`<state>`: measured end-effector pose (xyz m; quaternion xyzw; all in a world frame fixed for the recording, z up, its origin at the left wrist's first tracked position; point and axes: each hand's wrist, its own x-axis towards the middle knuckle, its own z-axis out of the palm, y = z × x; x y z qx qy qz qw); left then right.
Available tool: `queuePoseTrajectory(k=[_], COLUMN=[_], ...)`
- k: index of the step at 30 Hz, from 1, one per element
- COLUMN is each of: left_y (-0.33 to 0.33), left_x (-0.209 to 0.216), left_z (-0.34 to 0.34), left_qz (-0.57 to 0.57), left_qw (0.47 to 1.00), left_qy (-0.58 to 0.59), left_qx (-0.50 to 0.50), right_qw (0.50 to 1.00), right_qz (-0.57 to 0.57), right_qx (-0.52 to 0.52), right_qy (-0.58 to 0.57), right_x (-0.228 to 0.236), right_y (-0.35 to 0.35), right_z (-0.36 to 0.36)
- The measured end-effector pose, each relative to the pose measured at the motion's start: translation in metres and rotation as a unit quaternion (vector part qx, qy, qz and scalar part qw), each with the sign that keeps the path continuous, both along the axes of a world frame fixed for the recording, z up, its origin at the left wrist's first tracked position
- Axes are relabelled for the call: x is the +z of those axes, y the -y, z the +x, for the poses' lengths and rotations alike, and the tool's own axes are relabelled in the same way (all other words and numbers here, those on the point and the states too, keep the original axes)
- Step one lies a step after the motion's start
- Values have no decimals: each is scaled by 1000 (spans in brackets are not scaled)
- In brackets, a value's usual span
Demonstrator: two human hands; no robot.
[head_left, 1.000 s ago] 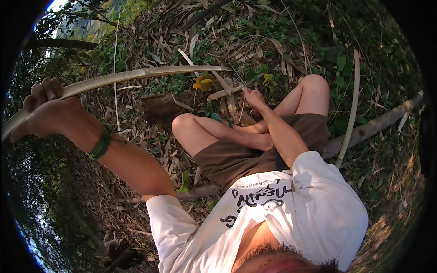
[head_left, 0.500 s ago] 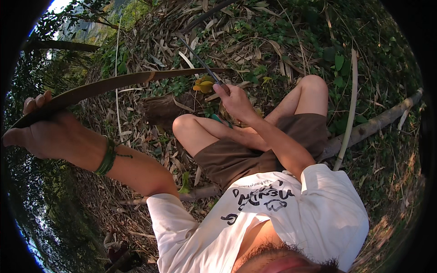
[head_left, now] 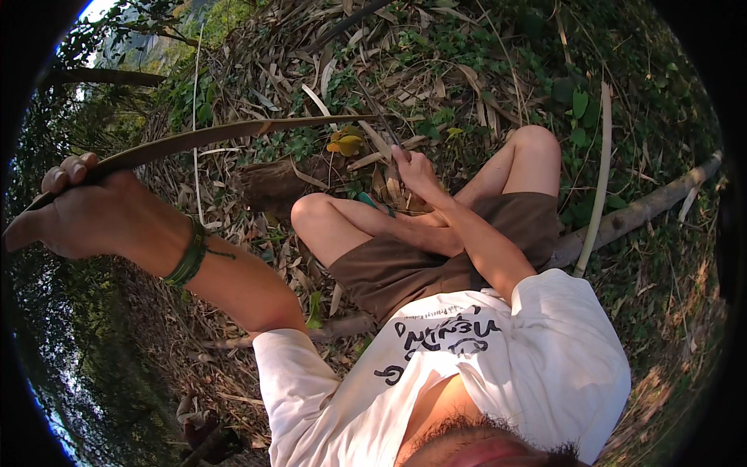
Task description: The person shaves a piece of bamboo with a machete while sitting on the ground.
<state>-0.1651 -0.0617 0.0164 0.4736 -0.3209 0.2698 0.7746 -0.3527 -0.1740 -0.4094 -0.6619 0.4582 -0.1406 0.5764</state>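
Observation:
My left hand (head_left: 97, 212) is raised at the far left, its fingers wrapped round one end of a long, flat, brown-green bamboo strip (head_left: 206, 138). The strip bows slightly and runs right, over the ground in front of my knees. In front of my crossed legs, my right hand (head_left: 419, 173) is closed on the handle of a long thin knife (head_left: 387, 129). Its dark blade points away from me, up and left, and in the picture crosses the strip's far end. Whether the blade touches the strip, I cannot tell.
A short log (head_left: 276, 187) lies beyond my left knee. To my right a pale stick (head_left: 601, 171) leans across a thicker pole (head_left: 650, 206). Yellow leaves (head_left: 345, 142), dry bamboo leaves and green plants cover the ground. A dark bent piece (head_left: 346, 29) shows at the top.
My right hand has moved right and slightly nearer to me, with the knife. The strip's far end has shifted a little left, and my left hand has moved only slightly.

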Motion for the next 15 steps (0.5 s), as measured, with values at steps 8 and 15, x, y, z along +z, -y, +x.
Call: queuePoseTrajectory(k=[8, 15], left_y=[9, 19], left_x=[6, 7], left_z=[-7, 21], left_qz=[8, 14], left_qw=[999, 1000], left_qy=[12, -25], left_qx=[32, 11], right_qw=[990, 981], right_qz=[-40, 67], right_qx=[103, -1], right_qy=[90, -180], right_x=[91, -76], right_y=[-3, 51], right_z=[7, -23])
